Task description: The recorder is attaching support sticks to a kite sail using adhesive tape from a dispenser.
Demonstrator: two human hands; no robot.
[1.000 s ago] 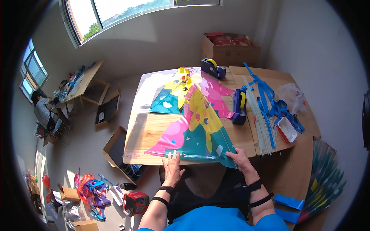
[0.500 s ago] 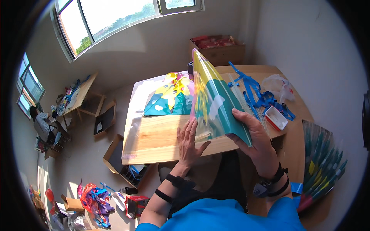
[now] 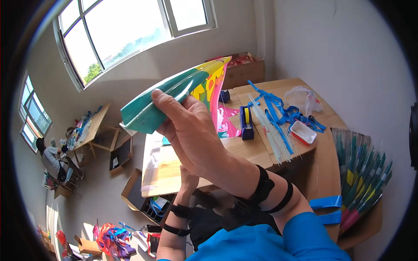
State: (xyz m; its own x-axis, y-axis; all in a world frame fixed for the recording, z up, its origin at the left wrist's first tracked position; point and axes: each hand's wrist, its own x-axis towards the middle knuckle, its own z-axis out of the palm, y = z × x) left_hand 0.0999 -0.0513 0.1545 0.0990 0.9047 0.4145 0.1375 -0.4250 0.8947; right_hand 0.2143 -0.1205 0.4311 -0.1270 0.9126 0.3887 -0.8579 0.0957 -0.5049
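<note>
On our wooden tabletop (image 3: pixel 257 151) we see a blue tape dispenser (image 3: pixel 247 126), pale sticks (image 3: pixel 271 130) and blue straps (image 3: pixel 285 112). Beside these lie 1 red-and-white tray (image 3: pixel 303 131) and 1 plastic bag (image 3: pixel 305 100).

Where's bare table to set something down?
Table: bare wood in front of the nearer dispenser, left of rods; small patch between ribbon, bag and back edge. Crowded: right side, rods to tray. Right hand and held sheet hide part of the left.
</note>
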